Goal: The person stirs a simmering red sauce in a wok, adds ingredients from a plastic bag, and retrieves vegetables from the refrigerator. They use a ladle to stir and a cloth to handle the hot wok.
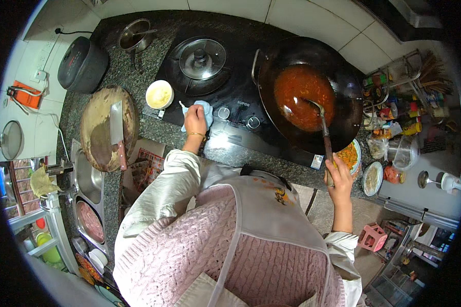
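My right hand grips the wooden handle of a metal ladle, whose head dips into a red-orange soup or sauce. That liquid fills the bottom of a large dark wok on the right side of the black cooktop. At the cooktop's front edge, my left hand is closed around a light blue cloth. Left of the cloth stands a white bowl with pale yellow contents. Part of a bowl of shredded orange and green food shows beside the wok, behind my right hand.
A cleaver lies on a round wooden chopping board near the sink. Behind my left hand, a glass lid covers the left burner. Jars and packets crowd the right side, by a small white dish.
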A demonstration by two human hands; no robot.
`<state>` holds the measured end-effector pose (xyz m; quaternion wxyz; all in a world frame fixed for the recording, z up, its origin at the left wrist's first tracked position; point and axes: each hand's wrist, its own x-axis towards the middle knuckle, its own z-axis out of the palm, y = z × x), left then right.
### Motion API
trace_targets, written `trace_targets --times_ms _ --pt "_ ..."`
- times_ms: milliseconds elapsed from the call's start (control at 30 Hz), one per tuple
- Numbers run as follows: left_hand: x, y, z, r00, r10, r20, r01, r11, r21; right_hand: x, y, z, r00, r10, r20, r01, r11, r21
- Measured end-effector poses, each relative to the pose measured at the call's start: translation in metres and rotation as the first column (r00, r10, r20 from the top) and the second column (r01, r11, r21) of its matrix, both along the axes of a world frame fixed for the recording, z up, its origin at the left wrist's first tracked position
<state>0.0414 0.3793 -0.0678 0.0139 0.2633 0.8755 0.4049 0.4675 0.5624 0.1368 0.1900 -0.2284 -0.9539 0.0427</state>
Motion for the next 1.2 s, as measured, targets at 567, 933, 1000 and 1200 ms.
trace_targets --times_ms 567,933,1000,1200 --pt "0.068 0.071 0.051 0.82 -0.45 -0.354 0.411 0.893 -0.184 0.032 -0.084 -0.11 0.93 -0.368 -0.003 0.324 0.821 -0.471" --pt "0.106 0.047 0.024 0.749 -0.657 -0.08 0.479 0.621 -0.62 0.015 -0.082 -0.101 0.927 -0.376 -0.012 0.323 0.812 -0.486" --pt "0.123 0.037 0.018 0.737 -0.675 -0.032 0.552 0.629 -0.548 0.012 -0.084 -0.106 0.931 -0.365 -0.014 0.309 0.808 -0.502" --pt "0.171 0.038 0.019 0.43 -0.887 0.17 0.853 0.338 -0.396 -0.01 -0.088 -0.116 0.961 -0.277 -0.01 0.236 0.837 -0.494"
